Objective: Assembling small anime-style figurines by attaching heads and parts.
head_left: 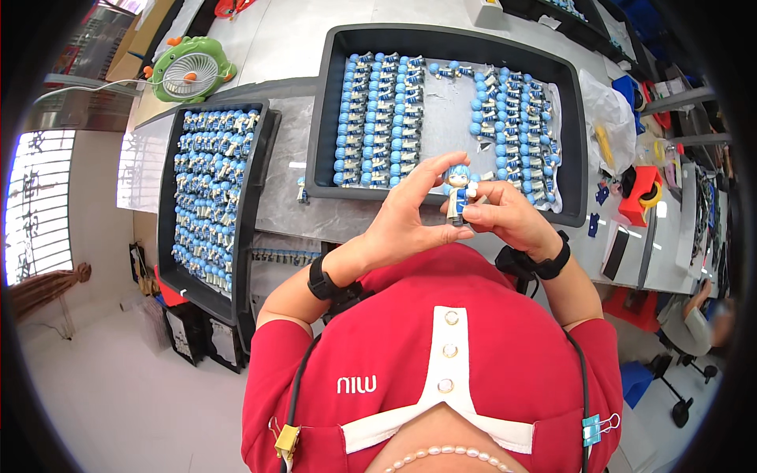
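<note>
Between my two hands stands a small figurine with light-blue hair and a blue and white outfit, held upright near the front edge of a large black tray. My left hand is closed round its left side, with a finger at its head and the thumb by its base. The fingers of my right hand pinch it from the right side. Rows of similar figurines lie in the tray behind, with a gap between the left and right groups.
A second black tray of figurines leans at the left. One figurine stands beside the large tray. A green fan sits at the far left. A tape dispenser and a plastic bag lie at the right; another person sits beyond.
</note>
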